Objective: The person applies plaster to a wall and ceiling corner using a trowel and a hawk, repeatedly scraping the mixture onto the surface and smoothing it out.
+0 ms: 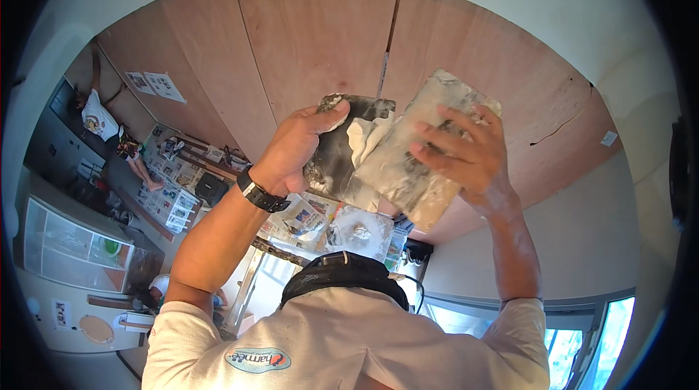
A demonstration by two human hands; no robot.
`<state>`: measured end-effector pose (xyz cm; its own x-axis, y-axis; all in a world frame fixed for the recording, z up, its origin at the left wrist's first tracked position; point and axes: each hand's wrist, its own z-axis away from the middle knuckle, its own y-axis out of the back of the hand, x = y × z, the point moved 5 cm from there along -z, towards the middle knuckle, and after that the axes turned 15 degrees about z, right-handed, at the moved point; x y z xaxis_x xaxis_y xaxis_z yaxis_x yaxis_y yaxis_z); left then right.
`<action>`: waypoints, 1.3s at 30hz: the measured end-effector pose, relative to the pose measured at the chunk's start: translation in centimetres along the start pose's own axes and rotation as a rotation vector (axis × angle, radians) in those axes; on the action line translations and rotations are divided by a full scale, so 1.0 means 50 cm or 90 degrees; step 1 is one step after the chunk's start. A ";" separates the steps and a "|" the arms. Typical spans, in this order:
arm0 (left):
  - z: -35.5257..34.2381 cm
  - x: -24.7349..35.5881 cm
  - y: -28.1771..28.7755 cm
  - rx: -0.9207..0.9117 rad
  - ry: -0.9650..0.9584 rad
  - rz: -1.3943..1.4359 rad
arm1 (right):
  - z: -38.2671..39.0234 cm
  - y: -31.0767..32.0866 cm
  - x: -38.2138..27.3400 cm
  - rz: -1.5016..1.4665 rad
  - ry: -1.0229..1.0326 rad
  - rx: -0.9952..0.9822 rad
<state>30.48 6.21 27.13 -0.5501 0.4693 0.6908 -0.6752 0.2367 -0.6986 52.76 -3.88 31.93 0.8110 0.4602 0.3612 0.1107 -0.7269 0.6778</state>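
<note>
My left hand point(290, 146) grips a dark rectangular plate point(336, 156) by its left edge, the thumb lying on its face. White putty point(369, 137) sits in a soft lump along that plate's right side, with smears around it. In my right hand point(470, 157) is a larger, pale putty-smeared rectangular board point(399, 172), tilted, its left edge against the lump. My right fingers spread across the board's face and are slightly blurred. The grip behind the board is hidden.
Bare plywood panels point(313, 33) rise ahead. Below lie newspaper sheets point(302, 217) and a white putty-covered surface point(360, 231). One person point(102, 119) stands at far left on papered flooring; another point(160, 287) is lower left. A window point(564, 350) is at lower right.
</note>
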 end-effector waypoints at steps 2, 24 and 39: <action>0.000 0.016 -0.007 0.005 -0.019 -0.030 | -0.011 -0.008 -0.008 -0.035 0.074 -0.025; 0.005 0.035 0.272 0.157 -0.241 0.108 | 0.070 -0.119 0.100 -1.238 -0.777 0.196; 0.112 -0.200 0.615 0.377 -0.268 -0.062 | -0.216 0.202 0.430 0.740 -0.160 0.415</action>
<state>12.46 4.01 -0.20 -0.5357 0.0743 0.8411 -0.8176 -0.2944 -0.4947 65.12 4.18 53.46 0.6954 -0.6337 0.3389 -0.5118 -0.7678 -0.3854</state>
